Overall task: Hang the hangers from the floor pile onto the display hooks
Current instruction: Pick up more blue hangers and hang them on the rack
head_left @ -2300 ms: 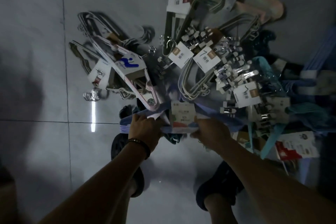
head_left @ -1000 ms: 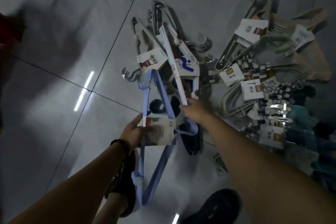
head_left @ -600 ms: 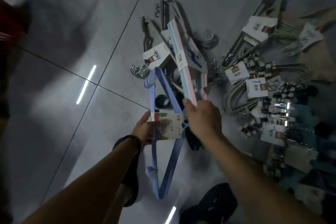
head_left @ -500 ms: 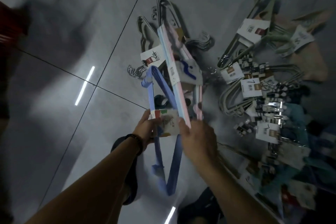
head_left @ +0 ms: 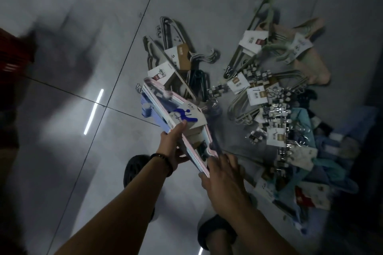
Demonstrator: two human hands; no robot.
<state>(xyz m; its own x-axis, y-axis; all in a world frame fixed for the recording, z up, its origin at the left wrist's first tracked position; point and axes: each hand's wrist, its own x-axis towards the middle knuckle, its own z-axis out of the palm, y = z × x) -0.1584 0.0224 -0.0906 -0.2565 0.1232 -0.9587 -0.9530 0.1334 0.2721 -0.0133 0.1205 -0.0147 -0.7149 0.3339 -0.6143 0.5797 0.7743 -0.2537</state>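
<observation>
The left hand [head_left: 173, 147] grips a pink hanger bundle [head_left: 187, 118] stacked over a blue hanger bundle [head_left: 145, 113], both held above the floor [head_left: 83, 37]. Open tiles spread to the left, and the floor pile [head_left: 267, 97] crowds the right. The right hand [head_left: 224, 174] meets the pink bundle's lower end, too blurred to tell its grip, and the pile's far right side sinks into darkness.

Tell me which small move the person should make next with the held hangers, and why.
Probably close the right hand on the lower end of the pink hanger bundle: its fingers look loose there, while the left hand alone grips that bundle and the blue bundle beneath.
</observation>
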